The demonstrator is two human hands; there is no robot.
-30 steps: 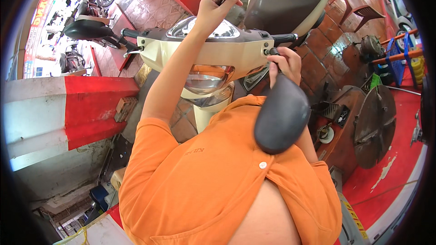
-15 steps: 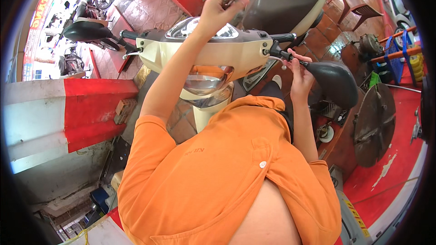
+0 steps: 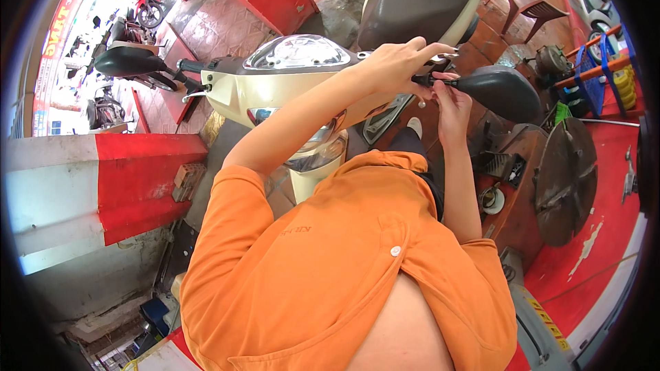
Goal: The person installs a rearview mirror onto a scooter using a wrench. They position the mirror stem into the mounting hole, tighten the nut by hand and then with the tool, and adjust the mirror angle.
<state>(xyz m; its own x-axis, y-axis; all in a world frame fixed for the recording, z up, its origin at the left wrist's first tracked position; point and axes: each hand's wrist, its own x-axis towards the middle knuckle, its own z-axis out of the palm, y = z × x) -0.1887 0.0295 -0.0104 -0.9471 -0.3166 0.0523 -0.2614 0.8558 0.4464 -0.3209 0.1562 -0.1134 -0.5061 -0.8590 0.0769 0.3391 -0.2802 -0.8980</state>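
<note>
A cream and grey scooter (image 3: 234,93) stands in front of me. My left arm stretches across its headlight (image 3: 295,51). At the right handlebar end, my left hand (image 3: 395,69) is closed round a silver spanner (image 3: 445,56), of which only the end shows past the fingers. Just beside it, my right hand (image 3: 452,106) pinches the thin black stem of the right mirror (image 3: 505,93) from below. The mirror head sticks out to the right. Fingers hide the joint where stem and handlebar meet. Opposite, the left mirror (image 3: 127,60) is on its stem.
Behind the scooter lie its dark seat (image 3: 419,0) and a brown plastic stool (image 3: 529,10). To the right are a round dark metal plate (image 3: 567,182) and a blue and orange rack (image 3: 598,72). A red and white barrier (image 3: 144,178) stands at the left.
My left hand has come down and right with the spanner, from above the headlight to the right mirror's stem. My right hand stays at the stem, its fingers drawn closer together.
</note>
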